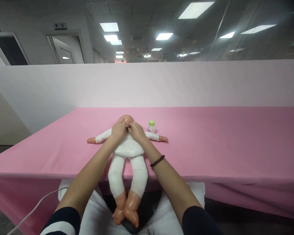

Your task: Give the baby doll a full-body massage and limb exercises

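Note:
A baby doll [128, 147] with a white cloth body lies on its back, arms spread, its head away from me. Its lower legs hang over the table's front edge. My left hand [119, 131] and my right hand [136, 131] meet at the doll's neck, just below its face. The fingers of both are bent and pinched close together there. Something small and pale shows between the fingertips, too small to name. Beside the doll's head, to the right, stands a small clear bottle with a green lid [151, 126].
A pink cloth [218, 140] covers the table and hangs down at the front. Behind it rises a white partition [186, 83] with glass above. A white cable [36, 205] runs down at the lower left.

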